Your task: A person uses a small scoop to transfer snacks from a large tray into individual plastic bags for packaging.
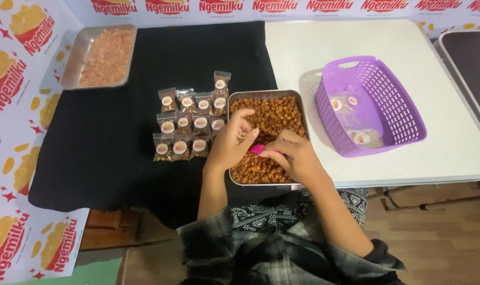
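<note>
A metal tray [233, 103] full of brown roasted nuts lies in front of me at the table's near edge. Over it, my left hand [232, 141] pinches a small clear pouch [243, 131] between thumb and fingers. My right hand [293, 154] grips a small pink scoop [258, 149], its tip just below the pouch. Both hands hover above the nuts. To the left of the tray, several small filled packets [189, 124] with round labels lie in rows on the black cloth.
A second metal tray [76, 55] with paler snacks sits at the far left on the black cloth [108, 153]. A purple slotted basket [403, 113] holding a few packets stands on the white table [356, 37] to the right. Printed banners line the left and back.
</note>
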